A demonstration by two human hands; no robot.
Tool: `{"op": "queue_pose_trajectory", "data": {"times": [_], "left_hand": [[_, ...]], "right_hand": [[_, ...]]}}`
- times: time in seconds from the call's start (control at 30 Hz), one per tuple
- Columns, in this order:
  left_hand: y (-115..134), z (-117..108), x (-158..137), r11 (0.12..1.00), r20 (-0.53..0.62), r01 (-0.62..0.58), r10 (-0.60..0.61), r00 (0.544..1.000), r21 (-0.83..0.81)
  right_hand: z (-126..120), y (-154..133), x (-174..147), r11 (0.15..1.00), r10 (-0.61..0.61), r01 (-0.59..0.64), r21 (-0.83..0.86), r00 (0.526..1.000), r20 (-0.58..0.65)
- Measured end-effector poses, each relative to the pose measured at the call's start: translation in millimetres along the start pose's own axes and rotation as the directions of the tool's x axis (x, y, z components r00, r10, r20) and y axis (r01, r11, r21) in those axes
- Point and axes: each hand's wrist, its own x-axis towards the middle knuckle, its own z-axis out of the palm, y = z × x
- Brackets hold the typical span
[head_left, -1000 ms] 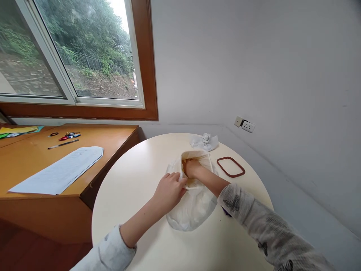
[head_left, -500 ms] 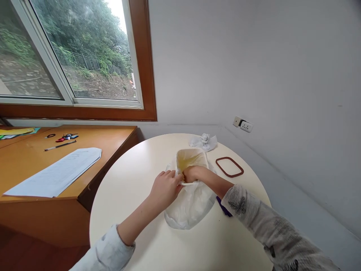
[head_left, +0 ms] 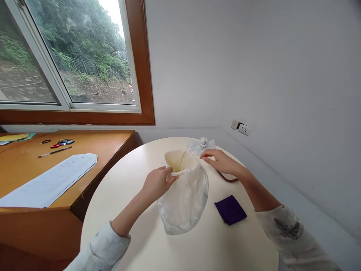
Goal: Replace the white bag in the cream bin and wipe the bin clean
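A small bin [head_left: 180,161] lined with a thin white plastic bag [head_left: 184,203] stands on the round table, its mouth facing up and tilted a little. The bag is folded over the rim and hangs loosely down the outside. My left hand [head_left: 159,181] is closed on the rim at the left front, thumb and fingers pinching bag and edge together. Off the rim at the right is my right hand [head_left: 221,161], fingers loosely curved and apart, with nothing visible in them. Beneath its wrist lies a brown rounded-square ring [head_left: 229,180], partly hidden.
A folded purple cloth [head_left: 230,210] lies right of the bin. Behind it sits a knotted white plastic bag [head_left: 203,143]. To the left, a wooden desk [head_left: 113,148] holds papers [head_left: 53,180], a pen [head_left: 55,151] and small items. A wall with a socket [head_left: 244,129] stands behind.
My right hand has come out of the bin and moved right. The bin has shifted slightly left with my left hand on its rim. The purple cloth is now uncovered.
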Motion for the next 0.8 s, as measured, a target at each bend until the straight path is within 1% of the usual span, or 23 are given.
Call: {"op": "queue_pose_trajectory", "data": {"times": [0.07,0.17,0.23,0.33,0.4,0.53,0.7,0.8], "left_hand": [[-1,0,0,0.999,0.001,0.005,-0.005,1.0,-0.045],[-6,5,-3,0.986,-0.016,0.015,-0.017,1.0,-0.163],[-12,13,-6,0.965,-0.074,0.027,-0.048,0.996,-0.262],[-21,28,-10,0.924,-0.193,0.022,-0.103,0.976,-0.381],[-26,38,-11,0.896,-0.214,0.004,-0.11,0.971,-0.444],[-32,55,-12,0.824,-0.144,-0.048,-0.041,0.989,-0.564],[-34,77,-15,0.696,-0.131,-0.087,-0.009,0.991,-0.713],[-37,89,-20,0.683,-0.102,-0.061,-0.02,0.995,-0.728]], "right_hand": [[5,33,-7,0.995,0.1,-0.1,-0.013,0.995,-0.017],[25,86,-20,0.949,0.29,-0.29,-0.127,0.957,-0.02],[42,114,-30,0.922,0.353,-0.352,-0.163,0.935,-0.023],[69,141,-45,0.892,0.41,-0.406,-0.197,0.912,-0.023],[84,152,-53,0.88,0.427,-0.427,-0.208,0.903,-0.045],[103,163,-59,0.872,0.425,-0.445,-0.204,0.895,-0.138],[108,172,-59,0.895,0.382,-0.419,-0.155,0.898,-0.218],[104,169,-58,0.905,0.371,-0.409,-0.115,0.892,-0.259]]}}
